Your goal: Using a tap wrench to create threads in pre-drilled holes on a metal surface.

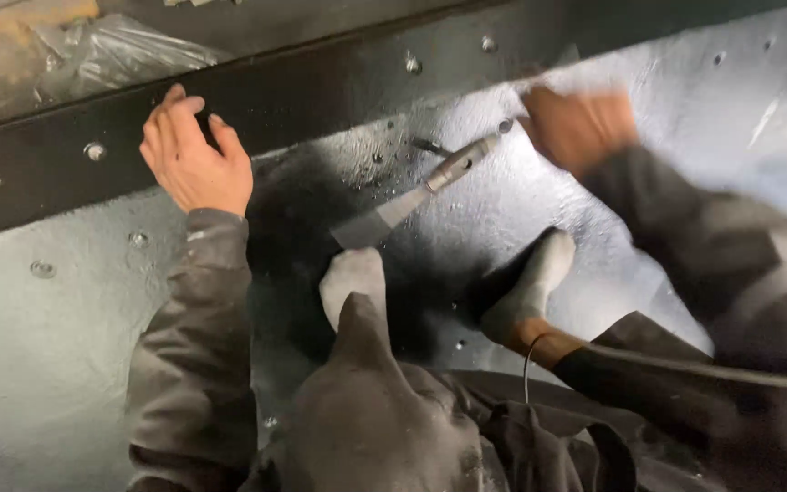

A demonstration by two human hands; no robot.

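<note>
Setting: industrial workshop or fabrication site. Evidence: dark painted steel plating [66, 346] filling the frame; bolted steel beam [321, 100] across the top; bolt heads [95, 151] along it; crumpled plastic sheeting [111, 50] at upper left.

Left arm extended forward, dark sleeve to the wrist. Left hand [195, 157] open, fingers spread, palm pressed flat. Right arm reaches in from the right, sleeve blurred. Right hand [578, 126] blurred, fingers curled closed in a grip.
</note>
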